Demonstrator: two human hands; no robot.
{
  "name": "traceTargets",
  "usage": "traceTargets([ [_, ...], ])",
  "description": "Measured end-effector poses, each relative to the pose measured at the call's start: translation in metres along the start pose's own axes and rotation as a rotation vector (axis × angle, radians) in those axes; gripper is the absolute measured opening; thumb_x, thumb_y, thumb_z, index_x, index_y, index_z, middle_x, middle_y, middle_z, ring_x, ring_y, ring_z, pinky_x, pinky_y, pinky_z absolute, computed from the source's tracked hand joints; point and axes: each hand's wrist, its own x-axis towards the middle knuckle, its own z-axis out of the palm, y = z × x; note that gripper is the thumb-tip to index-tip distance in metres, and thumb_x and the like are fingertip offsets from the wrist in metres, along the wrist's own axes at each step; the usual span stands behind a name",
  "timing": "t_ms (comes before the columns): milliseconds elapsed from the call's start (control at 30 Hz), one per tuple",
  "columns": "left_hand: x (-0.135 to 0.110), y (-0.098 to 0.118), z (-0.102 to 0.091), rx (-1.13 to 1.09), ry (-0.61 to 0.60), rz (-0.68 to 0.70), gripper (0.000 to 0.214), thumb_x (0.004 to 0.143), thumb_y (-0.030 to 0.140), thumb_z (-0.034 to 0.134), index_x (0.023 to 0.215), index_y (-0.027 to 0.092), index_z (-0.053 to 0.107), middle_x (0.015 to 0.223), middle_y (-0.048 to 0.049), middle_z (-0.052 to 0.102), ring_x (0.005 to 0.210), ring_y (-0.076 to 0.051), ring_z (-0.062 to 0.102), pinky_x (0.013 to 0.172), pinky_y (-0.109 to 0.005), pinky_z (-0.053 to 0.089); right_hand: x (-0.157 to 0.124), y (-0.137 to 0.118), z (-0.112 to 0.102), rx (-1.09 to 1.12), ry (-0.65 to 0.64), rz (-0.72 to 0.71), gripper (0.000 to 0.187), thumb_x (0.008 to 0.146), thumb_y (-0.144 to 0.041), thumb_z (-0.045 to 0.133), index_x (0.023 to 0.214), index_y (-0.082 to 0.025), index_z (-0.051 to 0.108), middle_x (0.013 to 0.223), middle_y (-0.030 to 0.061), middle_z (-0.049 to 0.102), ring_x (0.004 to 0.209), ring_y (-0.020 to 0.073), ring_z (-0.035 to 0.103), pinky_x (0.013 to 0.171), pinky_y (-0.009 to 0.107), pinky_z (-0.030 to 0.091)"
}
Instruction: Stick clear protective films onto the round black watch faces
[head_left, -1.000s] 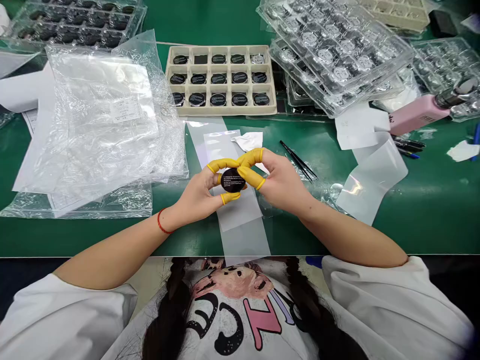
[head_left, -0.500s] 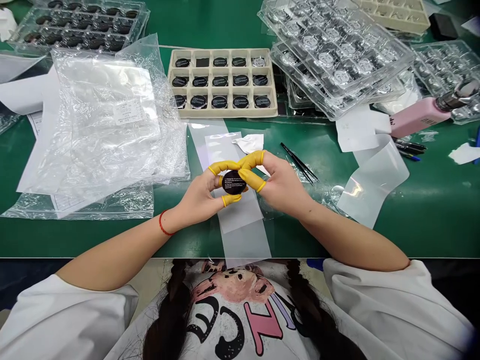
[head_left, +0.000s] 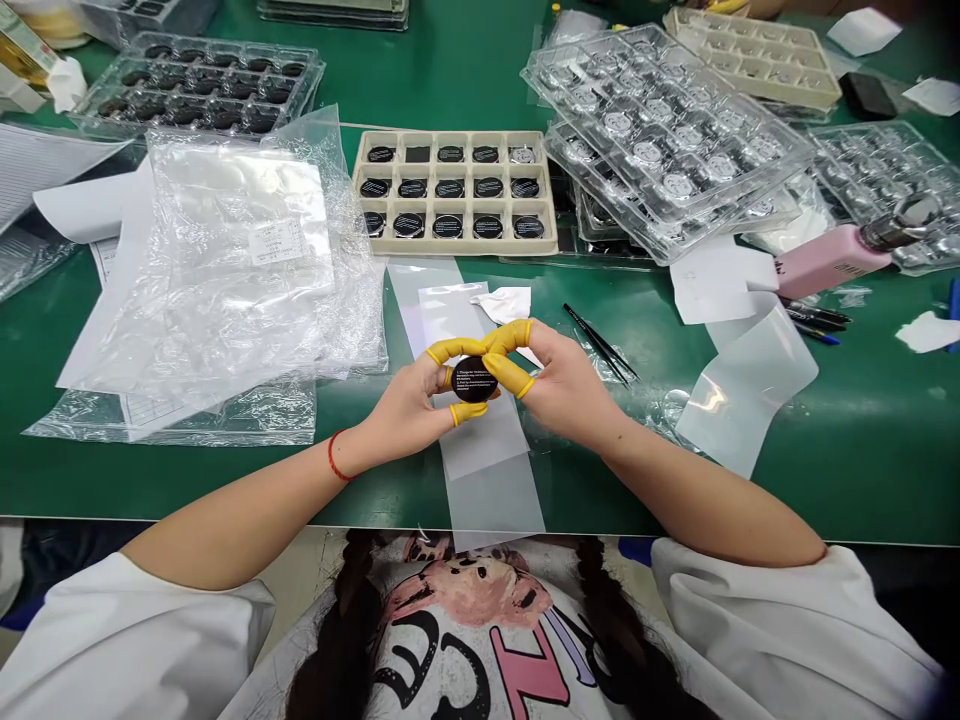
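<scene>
A round black watch face [head_left: 475, 383] with small white printed text is held up between both hands over the table. My left hand [head_left: 420, 398], in yellow finger cots, grips its rim between thumb below and fingers above. At its upper right edge, my right hand [head_left: 547, 375] pinches with thumb and forefinger, also in yellow cots. Translucent film strips [head_left: 491, 500] lie under the hands. Just behind the fingers is a crumpled white tissue [head_left: 506, 303]. Black tweezers [head_left: 600, 343] rest to the right. A beige compartment tray [head_left: 551, 215] with similar round pieces stands beyond.
Clear bags [head_left: 240, 310] over papers cover the left. Stacked clear trays [head_left: 675, 140] stand at the back right, near a pink bottle [head_left: 829, 262] and several pens [head_left: 817, 318]. Another clear tray [head_left: 202, 85] holds dark discs at the back left. A curled film [head_left: 750, 390] lies right.
The view has tilted up slightly, so the table things appear lower and more of the far side shows. Both hands keep their hold on the watch face, almost unchanged.
</scene>
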Motion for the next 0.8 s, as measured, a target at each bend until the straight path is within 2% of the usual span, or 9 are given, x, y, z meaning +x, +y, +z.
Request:
traceTargets([
  [800, 0.0003, 0.0024, 0.0002, -0.018, 0.002, -0.025, 0.053, 0.083, 0.027, 0.082, 0.128, 0.021, 0.054, 0.107, -0.0063, 0.077, 0.093, -0.018, 0.079, 0.089, -0.03, 0.065, -0.0022, 0.0038, 0.0012, -0.096, 0.021, -0.072, 0.011, 0.093, -0.03, 0.06, 0.085, -0.022, 0.061, 0.1, 0.0035, 0.075, 0.097, 0.0206, 0.063, 0.095, 0.04, 0.045],
])
